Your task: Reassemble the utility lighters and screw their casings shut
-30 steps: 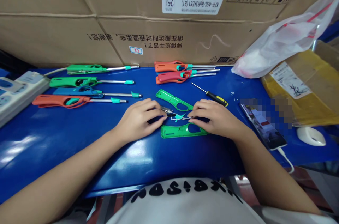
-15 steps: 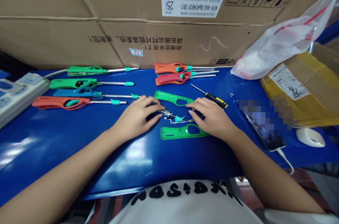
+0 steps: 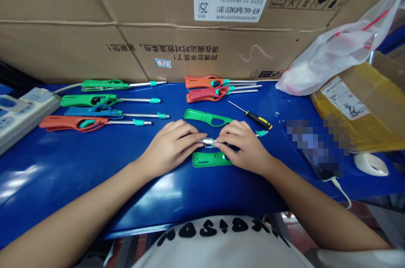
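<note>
My left hand (image 3: 175, 143) is closed, its thumb and fingertips pinching a small clear, silvery gas tank (image 3: 207, 140) from a lighter. My right hand (image 3: 245, 147) is closed too, the fingertips pinching a tiny part at the tank's right end, with thin white wire just below. Beyond the right hand pokes out a teal tip (image 3: 262, 133); what joins it is hidden. One green lighter shell half (image 3: 202, 115) lies behind my hands. In front lies another green shell half (image 3: 205, 159), its inner side up and its right end covered by my right hand.
Several gas lighters (image 3: 76, 123) lie at the left, more lighters (image 3: 205, 94) at the back. A screwdriver (image 3: 258, 120), phone (image 3: 311, 154) and white mouse (image 3: 371, 164) are at the right. A cardboard box (image 3: 152, 2) walls off the back; a power strip (image 3: 28, 107) stands left.
My hands have come closer together, and the gas tank is now between both sets of fingertips. The teal piece that lay between them now shows right of my right hand.
</note>
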